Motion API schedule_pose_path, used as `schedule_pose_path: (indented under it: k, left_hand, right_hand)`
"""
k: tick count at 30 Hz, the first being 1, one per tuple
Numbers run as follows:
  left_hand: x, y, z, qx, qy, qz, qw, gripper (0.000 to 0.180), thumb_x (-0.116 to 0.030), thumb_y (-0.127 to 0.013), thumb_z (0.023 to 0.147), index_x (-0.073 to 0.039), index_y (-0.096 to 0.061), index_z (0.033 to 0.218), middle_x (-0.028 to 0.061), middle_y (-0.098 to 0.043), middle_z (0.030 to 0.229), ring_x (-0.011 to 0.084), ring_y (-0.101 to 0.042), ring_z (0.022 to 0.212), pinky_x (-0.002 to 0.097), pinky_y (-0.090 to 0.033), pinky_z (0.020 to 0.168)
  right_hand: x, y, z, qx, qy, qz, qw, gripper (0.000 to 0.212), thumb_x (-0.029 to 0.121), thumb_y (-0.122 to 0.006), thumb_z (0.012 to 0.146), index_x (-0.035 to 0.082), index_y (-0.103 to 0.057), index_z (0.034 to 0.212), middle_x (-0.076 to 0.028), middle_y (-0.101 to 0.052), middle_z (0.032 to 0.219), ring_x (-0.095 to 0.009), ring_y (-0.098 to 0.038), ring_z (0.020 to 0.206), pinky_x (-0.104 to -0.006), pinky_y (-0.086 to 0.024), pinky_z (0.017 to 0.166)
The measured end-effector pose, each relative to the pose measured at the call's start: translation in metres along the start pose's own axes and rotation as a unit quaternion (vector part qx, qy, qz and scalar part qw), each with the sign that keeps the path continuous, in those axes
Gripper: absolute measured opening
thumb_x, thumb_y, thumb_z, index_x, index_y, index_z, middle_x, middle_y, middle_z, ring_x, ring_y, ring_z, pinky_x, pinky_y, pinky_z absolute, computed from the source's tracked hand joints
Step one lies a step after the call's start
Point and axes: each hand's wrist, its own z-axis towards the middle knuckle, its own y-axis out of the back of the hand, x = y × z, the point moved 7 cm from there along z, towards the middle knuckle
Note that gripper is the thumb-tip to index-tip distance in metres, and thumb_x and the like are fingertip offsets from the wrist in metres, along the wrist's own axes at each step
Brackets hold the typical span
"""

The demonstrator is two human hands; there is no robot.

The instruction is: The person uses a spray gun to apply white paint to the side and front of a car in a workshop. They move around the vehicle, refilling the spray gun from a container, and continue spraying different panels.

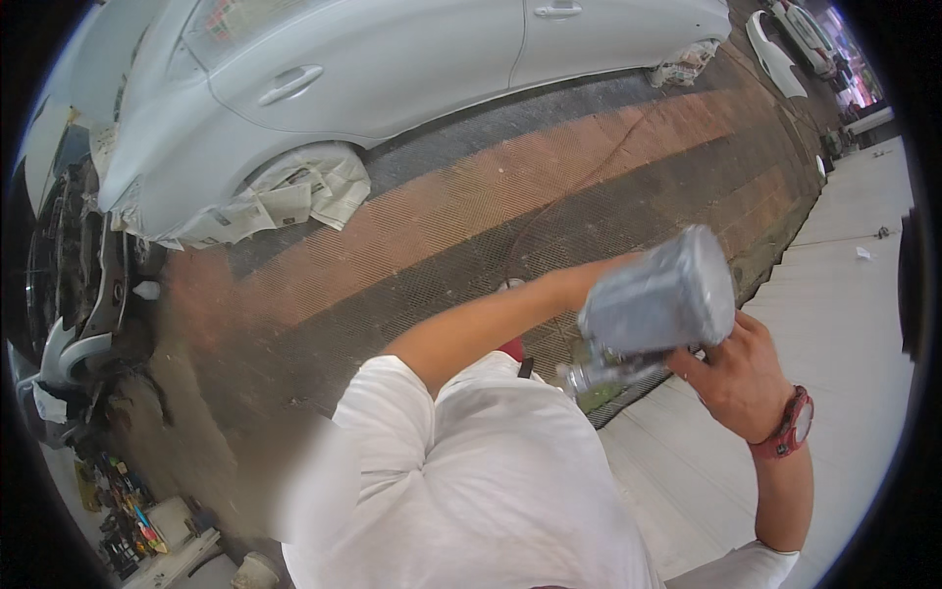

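A paint spray gun (613, 370) with a large grey, translucent cup (653, 294) is held up in front of my body, to the right. The cup is tilted and slightly blurred. My right hand (738, 381), a red watch (791, 424) on its wrist, closes on the gun just below the cup, the thumb against the metal body. From the left my bare forearm (496, 316) reaches across to the cup. Behind the cup my left hand is hidden, so its fingers and what they touch do not show.
A pale car (432, 69) stands ahead, its wheels masked with newspaper (309, 187). A thin hose (579, 187) crosses the brown and dark matted floor (442, 216). Along the right runs a whitish panelled wall (834, 294). Car parts (83, 344) and a shelf of tools (147, 520) are at left.
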Motion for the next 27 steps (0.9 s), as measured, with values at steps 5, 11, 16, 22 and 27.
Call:
schedule_pose_path:
  k: [5, 11, 16, 22, 27]
  left_hand:
    - [0.122, -0.021, 0.031, -0.114, 0.179, -0.308, 0.927, 0.057, -0.039, -0.062, 0.109, -0.009, -0.05, 0.156, 0.0042, -0.063, 0.136, 0.0182, -0.055, 0.13, 0.0369, -0.043, 0.113]
    - [0.085, -0.006, 0.086, -0.2, 0.17, -0.166, 0.951, 0.054, -0.04, -0.051, 0.114, 0.0, -0.047, 0.15, 0.0059, -0.062, 0.132, 0.0131, -0.054, 0.12, 0.0322, -0.044, 0.108]
    - [0.138, 0.003, 0.119, -0.183, 0.204, -0.181, 0.945, 0.045, -0.032, -0.052, 0.114, 0.002, -0.05, 0.144, 0.0083, -0.065, 0.127, 0.013, -0.056, 0.115, 0.0325, -0.046, 0.105]
    - [0.157, 0.022, 0.158, -0.167, 0.219, -0.142, 0.951, 0.034, -0.028, -0.052, 0.114, 0.001, -0.057, 0.132, 0.0043, -0.066, 0.112, 0.0099, -0.056, 0.107, 0.0291, -0.047, 0.1]
    - [0.176, 0.019, 0.21, -0.1, 0.297, -0.168, 0.935, 0.031, -0.029, -0.054, 0.114, -0.002, -0.06, 0.128, 0.0006, -0.064, 0.109, 0.0085, -0.058, 0.105, 0.0292, -0.049, 0.097]
  right_hand:
    - [-0.108, -0.003, 0.034, -0.025, -0.197, 0.038, 0.979, 0.022, 0.013, -0.077, 0.088, 0.009, -0.065, 0.106, -0.012, -0.064, 0.09, -0.035, -0.067, 0.078, -0.0439, -0.051, 0.065]
    - [-0.206, -0.03, 0.037, -0.174, -0.303, 0.058, 0.935, 0.024, 0.014, -0.075, 0.094, 0.005, -0.065, 0.115, -0.018, -0.069, 0.097, -0.043, -0.067, 0.081, -0.0466, -0.05, 0.065]
    - [-0.267, -0.099, -0.002, -0.318, -0.39, 0.277, 0.818, 0.028, 0.016, -0.077, 0.097, 0.001, -0.068, 0.119, -0.009, -0.072, 0.104, -0.023, -0.069, 0.088, -0.0344, -0.052, 0.079]
    - [-0.316, -0.196, -0.015, -0.329, -0.429, 0.584, 0.605, 0.031, 0.021, -0.076, 0.101, 0.0, -0.07, 0.122, -0.002, -0.071, 0.111, -0.012, -0.062, 0.096, -0.0299, -0.05, 0.087]
    - [-0.37, -0.205, -0.043, -0.363, -0.411, 0.651, 0.524, 0.038, 0.031, -0.071, 0.105, 0.001, -0.069, 0.128, -0.008, -0.074, 0.118, -0.017, -0.069, 0.104, -0.0348, -0.054, 0.091]
